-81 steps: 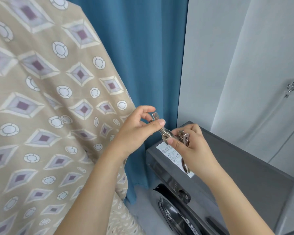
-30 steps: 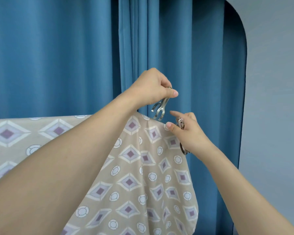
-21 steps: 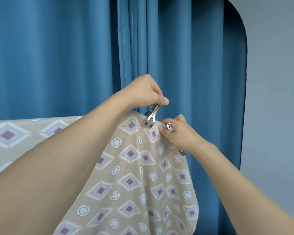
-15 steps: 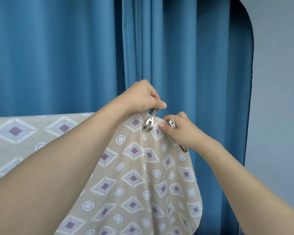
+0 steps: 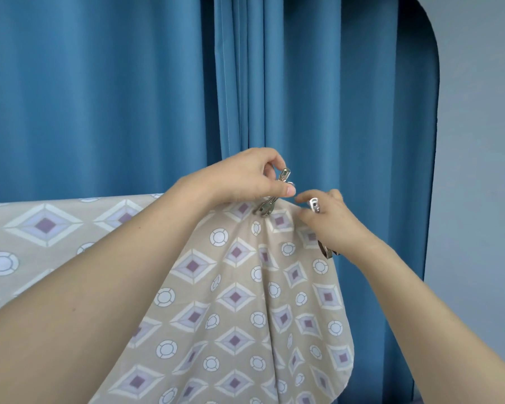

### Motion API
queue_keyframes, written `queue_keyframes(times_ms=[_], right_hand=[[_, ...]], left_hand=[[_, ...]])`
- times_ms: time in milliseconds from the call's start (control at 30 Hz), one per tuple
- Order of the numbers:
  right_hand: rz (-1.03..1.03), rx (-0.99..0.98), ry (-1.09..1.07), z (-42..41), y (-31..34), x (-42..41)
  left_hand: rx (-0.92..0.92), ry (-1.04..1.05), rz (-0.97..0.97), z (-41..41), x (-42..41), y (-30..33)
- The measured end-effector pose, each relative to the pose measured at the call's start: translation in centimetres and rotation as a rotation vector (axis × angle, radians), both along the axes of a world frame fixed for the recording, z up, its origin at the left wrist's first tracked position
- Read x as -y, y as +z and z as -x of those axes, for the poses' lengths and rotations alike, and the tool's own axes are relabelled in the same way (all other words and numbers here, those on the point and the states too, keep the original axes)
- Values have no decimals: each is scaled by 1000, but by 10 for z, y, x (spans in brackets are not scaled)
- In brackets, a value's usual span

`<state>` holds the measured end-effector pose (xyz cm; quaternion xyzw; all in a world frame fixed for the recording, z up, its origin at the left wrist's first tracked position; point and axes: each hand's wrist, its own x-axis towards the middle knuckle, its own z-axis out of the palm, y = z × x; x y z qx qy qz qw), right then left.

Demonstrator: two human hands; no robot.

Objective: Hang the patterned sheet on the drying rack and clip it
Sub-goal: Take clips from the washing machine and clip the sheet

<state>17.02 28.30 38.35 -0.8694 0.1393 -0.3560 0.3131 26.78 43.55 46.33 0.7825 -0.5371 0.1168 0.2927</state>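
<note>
The thumb and forefinger of the left hand pinch the handle end of a metal clip. The clip's lower end sits on the top fold of the patterned sheet, where the cloth gathers into small pleats, probably because the clip is biting it there. Whether it has fully closed cannot be made out. The squeeze on the handles suggests the clip is being seated or let go.

Just to the right, the right hand rests its fingertips on the same fold, close to the clip but apart from the left thumb. It seems to steady the cloth against the pull. Its other fingers are curled around spare metal clips, with one end poking out above the knuckles and others below the palm, kept ready for further spots.

The sheet is beige with purple diamonds and white rings. It drapes over a bar that it hides completely, presumably the drying rack. Its top edge runs level to the left, and its right corner hangs down in a rounded fall. Behind it hangs a blue curtain, with a pale wall to the right.
</note>
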Motion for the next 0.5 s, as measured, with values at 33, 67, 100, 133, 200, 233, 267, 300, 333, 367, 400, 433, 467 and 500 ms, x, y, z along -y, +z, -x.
queue_keyframes(times_ms=[33, 67, 100, 133, 200, 233, 267, 300, 333, 367, 400, 433, 467, 500], right_hand=[[-63, 82, -9, 3, -2, -3], [-117, 165, -17, 8, -4, -8], [-172, 246, -21, 11, -6, -14], [-235, 306, -12, 16, -7, -22], [-375, 334, 57, 23, -10, -40], [-434, 316, 107, 26, -11, -49], [-482, 284, 154, 28, -13, -59], [-521, 251, 185, 30, -14, -69], [-548, 227, 198, 32, -15, -78], [-576, 229, 205, 32, -17, -87], [-608, 250, 219, 33, -18, -95], [-648, 281, 236, 32, -19, -101], [-692, 316, 260, 33, -21, -107], [-737, 350, 278, 35, -22, -114]], left_hand=[[46, 16, 20, 1, -7, -1], [91, 28, 57, 4, -15, -2], [131, 37, 99, 7, -25, -4], [169, 42, 131, 12, -35, -7], [266, 72, 106, 21, -56, -17], [319, 102, 51, 25, -65, -24], [360, 133, -10, 26, -74, -33], [373, 158, -62, 27, -83, -42], [350, 170, -99, 27, -91, -53], [307, 166, -116, 26, -98, -63], [247, 150, -119, 25, -105, -73], [173, 132, -112, 23, -113, -83], [92, 112, -98, 22, -119, -93], [17, 94, -79, 21, -125, -101]])
